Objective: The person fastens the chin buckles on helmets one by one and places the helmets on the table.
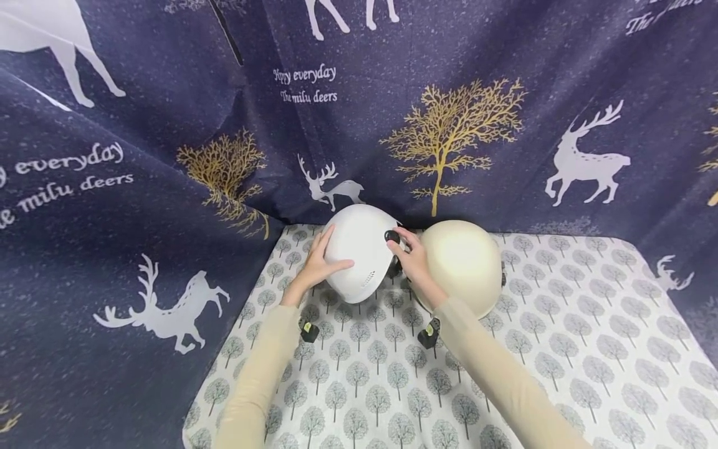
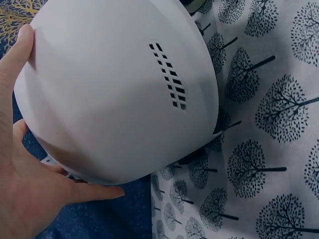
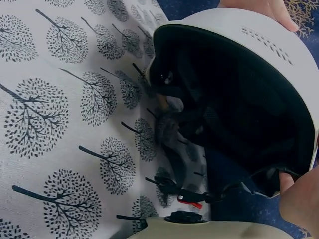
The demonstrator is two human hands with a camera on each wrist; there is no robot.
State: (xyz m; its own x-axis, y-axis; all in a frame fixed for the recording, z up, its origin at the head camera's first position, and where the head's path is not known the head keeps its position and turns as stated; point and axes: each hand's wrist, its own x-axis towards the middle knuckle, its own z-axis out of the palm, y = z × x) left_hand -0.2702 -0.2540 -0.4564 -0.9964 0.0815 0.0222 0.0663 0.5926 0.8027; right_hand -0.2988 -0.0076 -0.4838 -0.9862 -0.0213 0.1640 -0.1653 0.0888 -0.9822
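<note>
A white helmet [image 1: 359, 246] is held tilted above the tabletop, its opening turned toward the right. My left hand [image 1: 316, 268] holds its left side, with fingers and thumb spread around the smooth shell. At the opposite rim, my right hand [image 1: 414, 259] grips the edge beside a round black part [image 1: 392, 236]. In the right wrist view, the right thumb lies over the rim of the helmet's dark inside [image 3: 239, 99]. A black chin strap with a red-tabbed buckle [image 3: 192, 201] hangs beneath the opening. Slotted vents [image 2: 169, 77] show on the shell in the left wrist view.
A cream helmet [image 1: 462, 265] sits dome-up on the table, close to the right hand and forearm. The tree-printed cloth [image 1: 561, 324] covers the table. Behind and to the left hangs a dark blue curtain [image 1: 348, 137] with deer and trees.
</note>
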